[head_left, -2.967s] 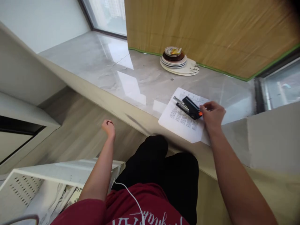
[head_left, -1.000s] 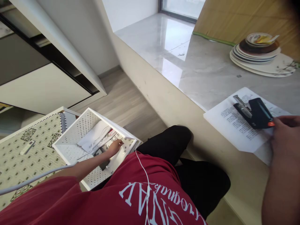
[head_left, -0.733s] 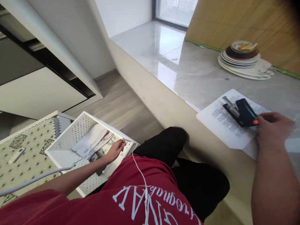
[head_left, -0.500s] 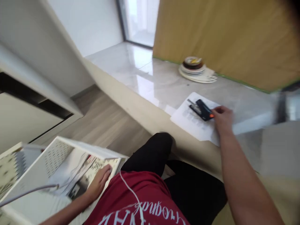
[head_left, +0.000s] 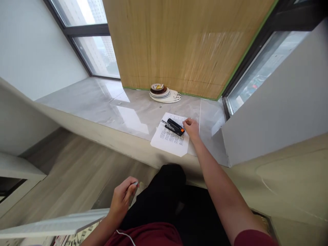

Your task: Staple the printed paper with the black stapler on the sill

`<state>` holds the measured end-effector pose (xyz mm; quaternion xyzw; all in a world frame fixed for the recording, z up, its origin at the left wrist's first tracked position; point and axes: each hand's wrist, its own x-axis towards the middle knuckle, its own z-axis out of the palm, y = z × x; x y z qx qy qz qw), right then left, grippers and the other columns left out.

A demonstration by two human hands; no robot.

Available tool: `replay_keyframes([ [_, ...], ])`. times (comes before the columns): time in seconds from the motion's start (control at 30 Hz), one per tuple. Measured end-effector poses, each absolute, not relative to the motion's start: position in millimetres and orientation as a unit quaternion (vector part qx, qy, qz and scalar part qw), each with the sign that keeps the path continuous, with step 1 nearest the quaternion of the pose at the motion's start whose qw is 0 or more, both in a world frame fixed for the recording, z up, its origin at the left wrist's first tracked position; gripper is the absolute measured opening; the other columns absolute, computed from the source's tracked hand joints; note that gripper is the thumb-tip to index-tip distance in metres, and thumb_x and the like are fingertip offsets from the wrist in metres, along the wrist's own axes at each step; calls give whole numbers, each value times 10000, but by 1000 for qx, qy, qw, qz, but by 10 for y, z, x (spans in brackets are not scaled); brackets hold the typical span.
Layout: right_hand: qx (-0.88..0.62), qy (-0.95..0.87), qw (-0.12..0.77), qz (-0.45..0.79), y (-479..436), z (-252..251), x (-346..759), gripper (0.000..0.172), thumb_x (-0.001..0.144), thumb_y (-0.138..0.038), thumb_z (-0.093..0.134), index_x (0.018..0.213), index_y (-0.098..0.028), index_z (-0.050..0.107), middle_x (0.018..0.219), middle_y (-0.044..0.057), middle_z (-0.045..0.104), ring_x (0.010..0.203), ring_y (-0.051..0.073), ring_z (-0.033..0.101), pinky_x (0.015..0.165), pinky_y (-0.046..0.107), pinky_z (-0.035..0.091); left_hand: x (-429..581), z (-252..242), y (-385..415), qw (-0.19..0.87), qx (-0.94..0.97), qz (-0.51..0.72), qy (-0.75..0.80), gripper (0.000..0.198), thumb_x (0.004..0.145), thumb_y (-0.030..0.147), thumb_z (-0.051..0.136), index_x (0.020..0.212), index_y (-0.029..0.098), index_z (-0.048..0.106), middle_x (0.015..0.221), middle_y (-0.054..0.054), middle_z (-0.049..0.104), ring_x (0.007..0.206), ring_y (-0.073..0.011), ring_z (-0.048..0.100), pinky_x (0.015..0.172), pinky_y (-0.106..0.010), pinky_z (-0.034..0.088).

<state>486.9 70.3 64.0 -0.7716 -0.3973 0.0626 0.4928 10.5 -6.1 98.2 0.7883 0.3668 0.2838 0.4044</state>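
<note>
A black stapler (head_left: 174, 127) with an orange end lies on printed sheets of paper (head_left: 170, 145), its top swung up and a metal part sticking out at the left. Just right of the orange end is my right hand (head_left: 192, 127), thumb and fingers pinched together over the edge of the paper; whatever they hold, if anything, cannot be made out. My left hand (head_left: 123, 196) is raised above the floor beside my left knee. Its closed fingers grip a small pale piece (head_left: 135, 183), mostly covered by the thumb and too small to name.
The papers lie on a grey marble window ledge (head_left: 102, 112). Behind them stands a stack of plates (head_left: 159, 95), in front of a bamboo blind (head_left: 184, 44). A white drawer (head_left: 56, 222) stands out at lower left. A grey wall panel (head_left: 276, 106) rises on the right.
My left hand has come up out of the open drawer with the small pale piece. My right hand stays by the stapler's orange end. The view has swung to the right.
</note>
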Motion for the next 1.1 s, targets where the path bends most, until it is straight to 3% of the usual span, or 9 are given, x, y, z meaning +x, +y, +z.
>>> replay_keyframes([
  [0.13,-768,-373,515,71,695,672,4833,198,825,-400,603,734,-230,646,721,23,680,740,213,657,731,328,534,863,886,594,350,821,342,293,328,1046,480,557,918,213,698,790,-16,658,689,-159,589,695,-266,454],
  [0.27,-756,-379,528,83,665,726,4785,219,842,-411,589,723,-234,639,700,16,672,722,209,639,726,327,517,1665,824,1497,316,823,381,278,385,1047,507,507,891,211,697,762,-34,675,672,-178,600,722,-301,470],
  [0.43,-714,-420,551,99,616,815,4736,351,912,-504,558,712,-230,645,714,17,674,745,201,632,769,324,487,2344,1034,2314,330,808,409,265,390,1040,493,512,864,202,703,849,-68,741,817,-209,683,817,-322,501],
  [0.67,-648,-455,607,71,487,885,4643,411,996,-563,516,878,-224,714,836,32,692,887,215,638,879,340,473,2690,1077,2584,359,833,357,223,275,986,360,547,814,199,690,753,-44,719,738,-198,661,796,-316,489],
  [0.8,-646,-507,556,127,451,872,4555,436,916,-578,655,1181,-236,707,1097,59,719,976,229,655,878,345,509,2694,963,2633,386,828,340,224,228,940,334,564,807,198,690,658,-21,679,669,-194,620,752,-313,472],
  [0.9,-652,-563,495,111,489,836,4511,601,774,-473,821,1298,-223,665,1247,93,704,1118,279,664,984,391,511,2688,945,2661,390,843,323,180,212,912,327,589,791,197,706,652,-21,678,660,-191,603,740,-313,464],
  [1.0,-663,-576,468,95,541,795,4517,502,813,-363,768,1287,-216,688,1284,100,720,1213,303,655,1095,443,466,2693,953,2686,401,842,328,147,236,909,370,611,798,196,727,710,-36,715,721,-202,632,774,-319,475],
  [1.1,-676,-562,465,105,562,769,4554,467,833,-301,736,1293,-227,702,1296,92,730,1216,294,665,1105,450,472,2699,950,2724,422,829,342,133,272,906,428,632,838,197,759,860,-59,783,840,-221,673,815,-325,489],
])
